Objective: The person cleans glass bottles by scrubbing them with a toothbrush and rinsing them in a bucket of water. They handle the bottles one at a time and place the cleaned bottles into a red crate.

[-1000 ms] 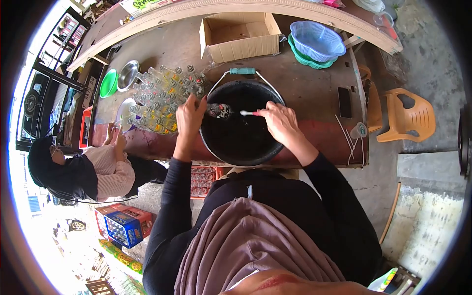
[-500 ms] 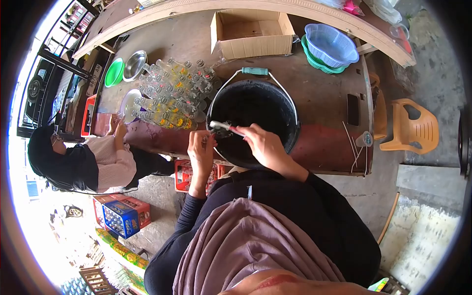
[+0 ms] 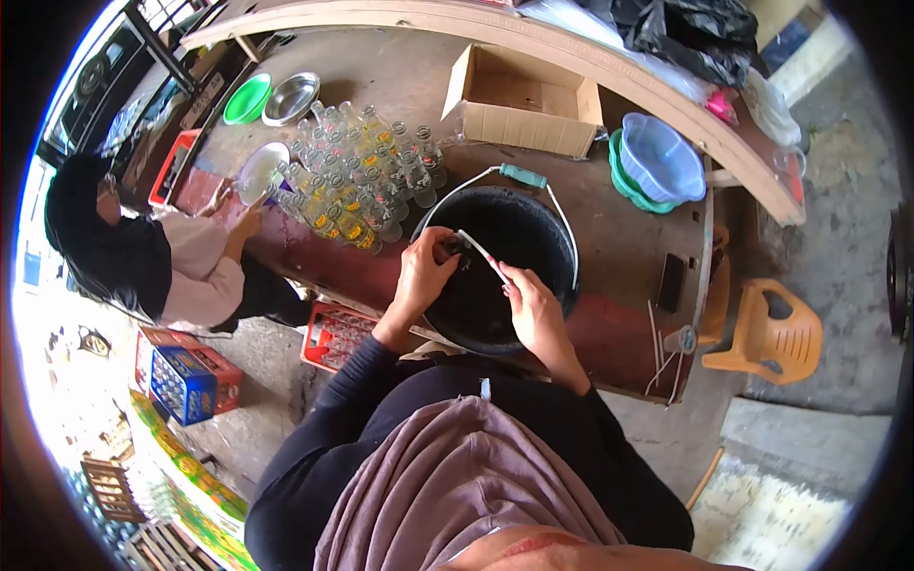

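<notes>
Over the black bucket [image 3: 493, 328], my left hand [image 3: 424, 271] is closed around a clear glass bottle [image 3: 458, 253], mostly covered by my fingers. My right hand [image 3: 535, 309] grips the pink end of a slim brush [image 3: 486, 253] with a white upper part. The brush slants up to the left, its tip close beside the bottle and my left fingers. Dark contents fill the shaded inside of the bucket, whose wire handle with a teal grip [image 3: 523, 177] leans to the far side. Just left of the bucket, several glass bottles [image 3: 357, 181] stand packed together.
At the left, another person [image 3: 181, 247] reaches toward a pale bowl [image 3: 263, 171]. A cardboard box [image 3: 524, 109] and blue basin [image 3: 662, 157] are at the back. A phone [image 3: 670, 284] lies right; a red crate [image 3: 338, 335] sits below the table edge.
The view has turned and shifted. The brush now stands more steeply, its white end raised beside my left fingers; my right hand has dropped lower along the bucket's near side.
</notes>
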`<state>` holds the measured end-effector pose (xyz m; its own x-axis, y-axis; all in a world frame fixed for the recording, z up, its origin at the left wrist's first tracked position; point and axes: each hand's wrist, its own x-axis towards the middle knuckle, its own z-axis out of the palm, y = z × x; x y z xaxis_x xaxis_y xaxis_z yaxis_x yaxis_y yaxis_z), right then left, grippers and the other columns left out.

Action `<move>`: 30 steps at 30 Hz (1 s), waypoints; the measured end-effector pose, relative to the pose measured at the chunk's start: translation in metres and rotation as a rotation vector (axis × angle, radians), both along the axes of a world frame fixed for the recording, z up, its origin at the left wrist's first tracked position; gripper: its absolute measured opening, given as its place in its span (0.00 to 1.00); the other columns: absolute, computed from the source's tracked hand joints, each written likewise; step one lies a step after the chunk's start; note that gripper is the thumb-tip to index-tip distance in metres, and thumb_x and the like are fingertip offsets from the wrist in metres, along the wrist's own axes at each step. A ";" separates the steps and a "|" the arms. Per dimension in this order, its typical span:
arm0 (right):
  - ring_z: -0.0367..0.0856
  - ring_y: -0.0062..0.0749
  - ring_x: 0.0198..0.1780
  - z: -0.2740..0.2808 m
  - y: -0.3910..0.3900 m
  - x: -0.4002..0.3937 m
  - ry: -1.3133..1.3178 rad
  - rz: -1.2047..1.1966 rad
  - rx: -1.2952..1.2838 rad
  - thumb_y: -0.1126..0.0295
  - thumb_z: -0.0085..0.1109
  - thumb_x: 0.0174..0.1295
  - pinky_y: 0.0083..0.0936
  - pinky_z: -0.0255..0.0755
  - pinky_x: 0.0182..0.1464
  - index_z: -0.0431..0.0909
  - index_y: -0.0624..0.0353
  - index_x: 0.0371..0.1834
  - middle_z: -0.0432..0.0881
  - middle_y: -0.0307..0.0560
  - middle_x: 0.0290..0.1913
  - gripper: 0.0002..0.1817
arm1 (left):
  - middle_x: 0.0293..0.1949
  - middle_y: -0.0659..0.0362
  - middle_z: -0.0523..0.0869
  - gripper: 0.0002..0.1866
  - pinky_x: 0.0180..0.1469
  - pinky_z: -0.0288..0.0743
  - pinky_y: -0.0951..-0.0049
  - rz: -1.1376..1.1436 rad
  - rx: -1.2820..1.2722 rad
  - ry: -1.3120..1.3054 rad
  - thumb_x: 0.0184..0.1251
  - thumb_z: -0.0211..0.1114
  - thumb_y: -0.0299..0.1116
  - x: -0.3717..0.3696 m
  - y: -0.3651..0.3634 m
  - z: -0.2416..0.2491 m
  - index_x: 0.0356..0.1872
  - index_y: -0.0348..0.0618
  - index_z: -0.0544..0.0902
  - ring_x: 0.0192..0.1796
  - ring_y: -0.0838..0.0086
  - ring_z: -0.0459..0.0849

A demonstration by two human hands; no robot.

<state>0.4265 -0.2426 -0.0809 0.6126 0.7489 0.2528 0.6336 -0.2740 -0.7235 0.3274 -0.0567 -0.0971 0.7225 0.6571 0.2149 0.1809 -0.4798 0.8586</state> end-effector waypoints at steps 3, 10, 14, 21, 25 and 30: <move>0.82 0.52 0.41 0.010 -0.014 0.012 -0.057 -0.017 -0.113 0.75 0.55 0.66 0.40 0.75 0.41 0.76 0.56 0.53 0.80 0.51 0.43 0.13 | 0.34 0.55 0.85 0.20 0.37 0.77 0.72 -0.099 -0.015 0.010 0.52 0.72 0.23 0.017 0.005 -0.011 0.48 0.37 0.80 0.31 0.73 0.83; 0.83 0.43 0.38 0.077 -0.018 0.025 -0.258 -0.019 -0.247 0.73 0.57 0.63 0.37 0.75 0.39 0.81 0.54 0.47 0.81 0.45 0.38 0.10 | 0.35 0.53 0.84 0.20 0.37 0.78 0.70 -0.327 0.032 -0.064 0.48 0.74 0.23 0.030 0.001 -0.014 0.46 0.37 0.82 0.32 0.69 0.84; 0.83 0.44 0.38 0.104 -0.007 0.034 -0.501 0.097 -0.435 0.72 0.57 0.62 0.37 0.75 0.38 0.85 0.54 0.40 0.81 0.45 0.35 0.08 | 0.35 0.54 0.83 0.18 0.38 0.79 0.68 -0.421 0.059 -0.078 0.48 0.74 0.23 0.030 0.002 -0.018 0.43 0.39 0.82 0.34 0.67 0.84; 0.85 0.42 0.34 0.096 0.041 0.049 -0.396 0.366 -0.458 0.76 0.65 0.55 0.35 0.77 0.39 0.83 0.61 0.35 0.82 0.48 0.35 0.05 | 0.34 0.53 0.82 0.16 0.41 0.78 0.63 -0.496 0.161 -0.037 0.48 0.73 0.27 0.030 0.007 -0.021 0.39 0.39 0.80 0.37 0.61 0.83; 0.84 0.33 0.32 0.093 0.055 0.051 0.217 0.479 -0.239 0.76 0.69 0.56 0.28 0.77 0.36 0.76 0.65 0.32 0.81 0.50 0.31 0.08 | 0.34 0.51 0.82 0.16 0.41 0.77 0.61 -0.525 0.138 -0.072 0.49 0.73 0.30 0.033 0.005 -0.026 0.39 0.37 0.80 0.38 0.58 0.84; 0.78 0.50 0.31 0.024 0.071 0.041 0.059 0.113 -0.146 0.62 0.53 0.72 0.38 0.73 0.38 0.72 0.64 0.31 0.75 0.52 0.30 0.16 | 0.38 0.48 0.81 0.17 0.43 0.77 0.58 -0.532 0.193 -0.015 0.52 0.73 0.33 0.034 0.007 -0.032 0.40 0.35 0.80 0.39 0.52 0.83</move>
